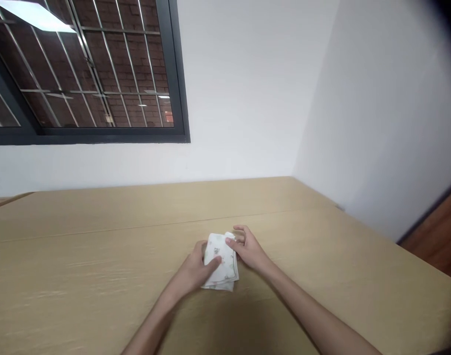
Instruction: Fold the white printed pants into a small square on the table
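Note:
A small white cloth (221, 264) with a faint printed pattern lies folded into a thick little stack on the light wooden table (99, 276). My left hand (195, 268) grips its left side, thumb pressed on top. My right hand (247, 249) pinches the upper right edge of the cloth with thumb and fingers. Both forearms reach in from the bottom of the view.
The table runs back to a white wall and meets a second white wall at the right corner. A dark-framed window (85, 74) with bars is up on the left. Brown floor (439, 241) shows past the table's right edge.

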`<act>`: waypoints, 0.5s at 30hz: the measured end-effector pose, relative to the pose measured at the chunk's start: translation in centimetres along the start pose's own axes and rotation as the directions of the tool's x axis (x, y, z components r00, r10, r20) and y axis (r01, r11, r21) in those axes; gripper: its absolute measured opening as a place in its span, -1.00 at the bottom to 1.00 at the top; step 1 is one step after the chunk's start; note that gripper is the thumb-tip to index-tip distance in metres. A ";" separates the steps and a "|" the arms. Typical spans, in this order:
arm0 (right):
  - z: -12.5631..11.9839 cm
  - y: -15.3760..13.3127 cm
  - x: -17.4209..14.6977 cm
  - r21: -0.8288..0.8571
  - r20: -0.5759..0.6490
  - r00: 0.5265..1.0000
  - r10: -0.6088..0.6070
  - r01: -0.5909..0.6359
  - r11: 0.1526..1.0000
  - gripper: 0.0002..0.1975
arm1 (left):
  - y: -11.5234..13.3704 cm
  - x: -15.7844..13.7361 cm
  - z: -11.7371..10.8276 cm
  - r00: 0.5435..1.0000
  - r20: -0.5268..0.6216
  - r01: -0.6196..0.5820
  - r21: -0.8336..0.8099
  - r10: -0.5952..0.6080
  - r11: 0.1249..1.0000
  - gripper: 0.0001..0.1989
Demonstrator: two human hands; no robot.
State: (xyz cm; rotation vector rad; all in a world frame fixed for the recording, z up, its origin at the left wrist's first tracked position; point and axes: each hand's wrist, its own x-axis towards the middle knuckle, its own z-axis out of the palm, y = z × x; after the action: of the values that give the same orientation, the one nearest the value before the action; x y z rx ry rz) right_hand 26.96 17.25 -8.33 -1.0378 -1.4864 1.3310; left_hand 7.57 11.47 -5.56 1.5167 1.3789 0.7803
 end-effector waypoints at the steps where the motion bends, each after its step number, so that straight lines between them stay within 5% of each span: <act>1: 0.0 0.2 0.1 -0.036 -0.012 1.000 -0.010 0.009 0.999 -0.31 | -0.1 -0.2 -0.1 1.000 0.024 -0.005 0.057 0.003 0.998 -0.32; 7: -0.1 0.9 0.4 -0.188 -0.083 0.995 -0.051 0.034 0.982 -0.39 | 0.4 -1.2 0.0 0.999 0.032 0.005 0.277 -0.015 0.961 -0.33; 9: -0.2 0.8 0.3 -0.298 -0.105 0.990 -0.091 0.056 0.953 -0.45 | 0.8 -1.3 0.3 0.997 -0.053 0.074 0.477 -0.055 0.876 -0.43; 11: -0.4 0.2 0.0 -0.461 -0.103 0.972 -0.212 0.142 0.876 -0.50 | 1.3 -1.4 0.6 0.986 -0.166 0.090 0.654 0.027 0.751 -0.52; 13: -0.6 -0.8 -0.5 -0.567 -0.018 0.936 -0.352 0.280 0.775 -0.52 | 1.9 -1.7 0.9 0.965 -0.170 -0.024 0.699 0.198 0.715 -0.59; 15: -0.7 -2.0 -1.3 -0.566 0.125 0.894 -0.430 0.420 0.709 -0.54 | 2.7 -2.3 1.1 0.957 -0.038 -0.206 0.612 0.289 0.764 -0.66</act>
State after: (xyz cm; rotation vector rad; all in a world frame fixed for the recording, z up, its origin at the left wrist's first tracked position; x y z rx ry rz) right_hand 27.91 16.05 -6.34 -0.9696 -2.0384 0.5298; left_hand 9.27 9.09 -3.26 2.2203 1.6421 0.6291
